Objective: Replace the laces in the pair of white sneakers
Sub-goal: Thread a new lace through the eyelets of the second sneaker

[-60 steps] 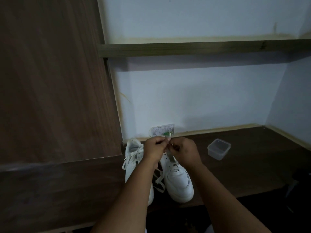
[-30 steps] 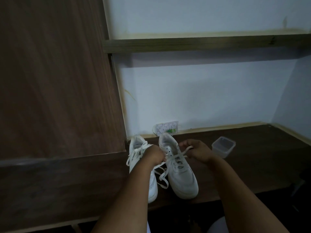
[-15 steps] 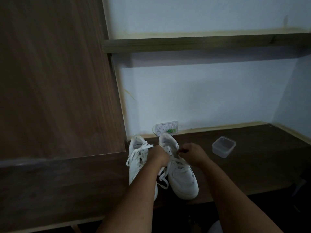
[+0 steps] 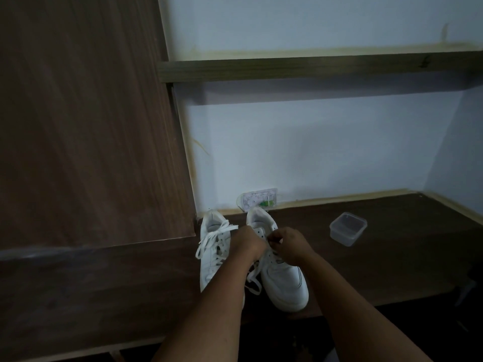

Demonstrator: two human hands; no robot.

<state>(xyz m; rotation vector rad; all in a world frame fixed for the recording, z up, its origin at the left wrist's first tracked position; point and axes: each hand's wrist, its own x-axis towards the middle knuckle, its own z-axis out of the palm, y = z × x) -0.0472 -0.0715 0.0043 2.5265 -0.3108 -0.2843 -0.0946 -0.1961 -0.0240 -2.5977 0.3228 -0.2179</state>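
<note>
Right sneaker (image 4: 283, 280) toe overhangs desk (image 4: 392, 257) edge; tub (image 4: 347, 228) well apart.

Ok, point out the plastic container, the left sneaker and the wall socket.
plastic container (image 4: 347, 228): head view, on its clear lid.
left sneaker (image 4: 213, 262): head view, on its laced upper.
wall socket (image 4: 257, 200): head view, on its white faceplate.

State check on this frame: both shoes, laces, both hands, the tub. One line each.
Left white sneaker: upright on the dark wooden desk, laced, lace ends loose.
Right white sneaker: upright, upper eyelets empty.
White lace of right sneaker: part threaded, loop hanging loose.
Left hand: curled over the right sneaker's tongue; grip hidden.
Right hand: pinches lace.
Clear plastic tub: lidded, upright.
</note>
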